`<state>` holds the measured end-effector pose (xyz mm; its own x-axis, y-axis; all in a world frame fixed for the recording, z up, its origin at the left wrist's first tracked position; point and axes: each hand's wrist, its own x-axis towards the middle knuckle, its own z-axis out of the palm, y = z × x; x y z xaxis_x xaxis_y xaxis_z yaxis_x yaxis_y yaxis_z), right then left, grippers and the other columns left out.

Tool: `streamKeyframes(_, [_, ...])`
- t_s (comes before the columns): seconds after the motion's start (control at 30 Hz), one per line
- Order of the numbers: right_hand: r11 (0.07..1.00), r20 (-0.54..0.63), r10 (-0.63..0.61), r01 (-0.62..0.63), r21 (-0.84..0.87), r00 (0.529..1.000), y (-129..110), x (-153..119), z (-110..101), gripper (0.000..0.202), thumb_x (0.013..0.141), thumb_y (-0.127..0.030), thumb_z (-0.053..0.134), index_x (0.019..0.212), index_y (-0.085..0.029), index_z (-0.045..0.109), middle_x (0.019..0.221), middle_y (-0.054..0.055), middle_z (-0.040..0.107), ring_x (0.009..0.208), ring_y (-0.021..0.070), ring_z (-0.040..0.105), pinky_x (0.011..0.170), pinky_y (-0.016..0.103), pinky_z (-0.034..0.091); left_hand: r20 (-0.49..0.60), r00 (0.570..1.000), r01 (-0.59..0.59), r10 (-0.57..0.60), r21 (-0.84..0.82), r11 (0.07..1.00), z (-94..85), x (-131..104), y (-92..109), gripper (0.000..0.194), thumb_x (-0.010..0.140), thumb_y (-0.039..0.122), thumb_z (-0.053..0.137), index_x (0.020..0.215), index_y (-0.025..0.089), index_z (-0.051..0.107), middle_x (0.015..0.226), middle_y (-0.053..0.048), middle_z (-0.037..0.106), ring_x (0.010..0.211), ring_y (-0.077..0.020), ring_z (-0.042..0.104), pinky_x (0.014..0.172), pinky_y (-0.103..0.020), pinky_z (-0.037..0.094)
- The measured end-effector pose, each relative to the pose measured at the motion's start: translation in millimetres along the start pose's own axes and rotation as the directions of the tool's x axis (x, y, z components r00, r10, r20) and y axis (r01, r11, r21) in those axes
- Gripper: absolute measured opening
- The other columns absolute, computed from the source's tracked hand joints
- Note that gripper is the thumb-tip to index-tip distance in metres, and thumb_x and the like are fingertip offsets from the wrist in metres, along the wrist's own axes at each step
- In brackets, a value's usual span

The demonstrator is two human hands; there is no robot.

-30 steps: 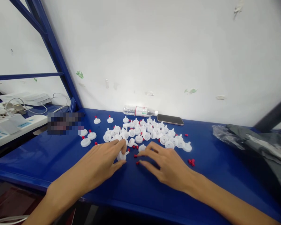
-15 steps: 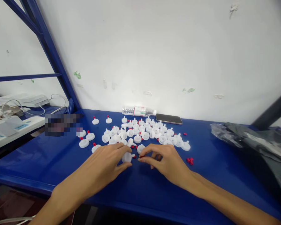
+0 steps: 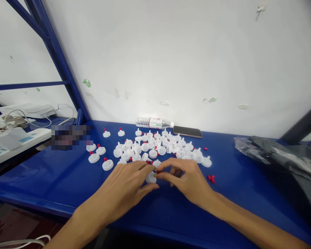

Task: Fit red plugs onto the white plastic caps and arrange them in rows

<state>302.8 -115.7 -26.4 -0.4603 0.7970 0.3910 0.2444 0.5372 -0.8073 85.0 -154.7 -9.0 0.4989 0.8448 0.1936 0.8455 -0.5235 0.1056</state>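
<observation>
On the blue table near its front edge, we pinch one white cap with our left hand, and our right hand pinches a red plug at it; behind lies the cap pile, then a bottle at the back edge

I am looking through one head-worn camera, facing forward and down over the blue table toward the white wall. It is sitting close above both forearms, taking in the table's near edge and the shelf frame at left.
</observation>
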Motion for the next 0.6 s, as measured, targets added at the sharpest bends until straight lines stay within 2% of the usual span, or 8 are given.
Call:
streamKeyframes(0.13, [0.971,-0.06,0.11,-0.095,0.221,0.992,1.6,0.3,0.1,0.025,0.083,-0.033,0.083,0.101,-0.025,0.067,0.085,-0.002,0.077,0.046,0.0094,0.061,0.047,0.022,0.049,-0.048,0.995,0.081,-0.086,-0.1,0.992,-2.4,2.6,9.3,0.052,0.099,0.051,0.056,0.148,0.036,0.042,0.106,0.001,0.077,0.078,-0.0204,0.073,0.065,-0.029,0.047])
streamKeyframes(0.23, [0.923,-0.057,0.185,-0.153,0.354,0.981,1.3,0.2,-0.1,0.037,0.081,-0.039,0.083,0.105,-0.026,0.059,0.089,-0.002,0.078,0.046,0.0108,0.063,0.045,0.023,0.05,-0.098,0.992,0.07,-0.08,-0.105,0.992,-6.0,5.3,13.3,0.045,0.102,0.051,0.05,0.146,0.041,0.046,0.106,0.003,0.077,0.067,-0.0161,0.07,0.062,-0.026,0.046])
streamKeyframes(0.3, [0.922,-0.06,0.198,-0.166,0.349,0.978,-0.8,0.4,-1.2,0.039,0.084,-0.041,0.081,0.111,-0.027,0.056,0.091,-0.002,0.078,0.047,0.0109,0.065,0.048,0.023,0.051,-0.159,0.984,0.071,-0.083,-0.082,0.994,-8.7,5.8,10.4,0.04,0.103,0.05,0.048,0.142,0.041,0.053,0.106,0.003,0.077,0.065,-0.0152,0.068,0.062,-0.026,0.045])
streamKeyframes(0.43, [0.957,-0.112,0.185,-0.153,0.248,0.976,-4.7,0.6,-4.1,0.029,0.094,-0.045,0.069,0.116,-0.029,0.056,0.093,-0.003,0.076,0.048,0.0089,0.063,0.049,0.023,0.048,-0.27,0.947,0.153,-0.172,-0.091,0.984,-21.9,2.0,-11.0,0.04,0.099,0.055,0.053,0.135,0.039,0.06,0.105,0.002,0.077,0.062,-0.0152,0.065,0.067,-0.028,0.047])
streamKeyframes(0.5, [0.965,-0.112,0.172,-0.145,0.218,0.979,-4.9,0.1,-4.5,0.024,0.099,-0.045,0.061,0.115,-0.029,0.056,0.092,-0.002,0.075,0.048,0.0083,0.062,0.05,0.023,0.047,-0.28,0.926,0.233,-0.252,-0.101,0.967,-34.7,-1.4,-25.5,0.039,0.098,0.055,0.055,0.132,0.037,0.062,0.104,0.002,0.076,0.063,-0.0158,0.064,0.07,-0.029,0.048])
streamKeyframes(0.6, [0.972,-0.085,0.156,-0.138,0.188,0.984,-4.0,-0.8,-3.4,0.02,0.103,-0.043,0.054,0.116,-0.028,0.056,0.093,-0.001,0.074,0.05,0.0084,0.061,0.05,0.023,0.047,-0.273,0.889,0.352,-0.368,-0.108,0.93,-57.9,-6.4,-45.8,0.036,0.099,0.049,0.055,0.13,0.031,0.06,0.112,0.0,0.074,0.069,-0.0163,0.065,0.075,-0.03,0.048])
